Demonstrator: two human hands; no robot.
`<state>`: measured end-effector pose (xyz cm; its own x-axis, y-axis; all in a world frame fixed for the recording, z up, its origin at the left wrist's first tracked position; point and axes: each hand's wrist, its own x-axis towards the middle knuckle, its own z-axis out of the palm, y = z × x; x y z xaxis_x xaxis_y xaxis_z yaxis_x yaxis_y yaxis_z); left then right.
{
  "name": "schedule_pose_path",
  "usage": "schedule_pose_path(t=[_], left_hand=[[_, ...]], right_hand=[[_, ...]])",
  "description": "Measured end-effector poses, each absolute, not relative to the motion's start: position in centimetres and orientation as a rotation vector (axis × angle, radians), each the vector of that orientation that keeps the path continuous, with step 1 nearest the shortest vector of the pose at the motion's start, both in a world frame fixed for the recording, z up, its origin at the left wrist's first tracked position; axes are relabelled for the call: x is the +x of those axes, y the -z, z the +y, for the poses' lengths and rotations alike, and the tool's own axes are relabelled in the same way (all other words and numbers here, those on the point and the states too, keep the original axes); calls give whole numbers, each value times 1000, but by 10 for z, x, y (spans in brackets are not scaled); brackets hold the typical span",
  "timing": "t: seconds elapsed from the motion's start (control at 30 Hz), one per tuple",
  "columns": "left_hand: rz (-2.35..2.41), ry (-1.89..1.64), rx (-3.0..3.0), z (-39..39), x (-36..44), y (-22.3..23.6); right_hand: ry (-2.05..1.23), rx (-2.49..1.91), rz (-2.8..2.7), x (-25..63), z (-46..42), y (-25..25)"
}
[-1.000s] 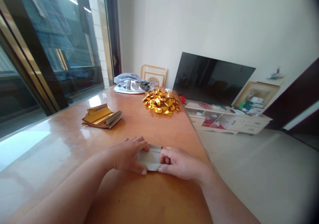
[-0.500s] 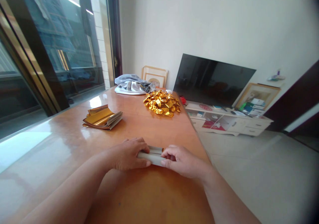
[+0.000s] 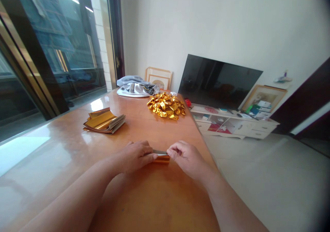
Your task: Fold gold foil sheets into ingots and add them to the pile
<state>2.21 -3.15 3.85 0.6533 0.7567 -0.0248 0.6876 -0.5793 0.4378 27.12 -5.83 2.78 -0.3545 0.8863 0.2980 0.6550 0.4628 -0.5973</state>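
Note:
A narrow folded strip of gold foil paper lies on the orange wooden table between my hands. My left hand presses down on its left end, fingers curled over it. My right hand pinches its right end between thumb and fingers. The strip shows its gold side toward me and a grey edge on top.
A stack of flat gold foil sheets lies at the left of the table. Farther back sit a pile of folded gold pieces and a grey cloth bundle. The table's right edge drops to the tiled floor, beyond which a television stands on a white cabinet.
The grey sheet between my hands has been folded over into a narrow strip with its gold side showing. Both hands stayed on its ends.

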Motion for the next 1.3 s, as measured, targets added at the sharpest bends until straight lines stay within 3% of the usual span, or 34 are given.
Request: schedule_pose_path(t=[0.43, 1.3], left_hand=[[1183, -280, 2481, -22, 26, -26], [1222, -364, 2417, -20, 27, -26]], right_hand=[[-275, -1214, -2509, 248, -87, -42], [-319, -1450, -2551, 234, -108, -25]])
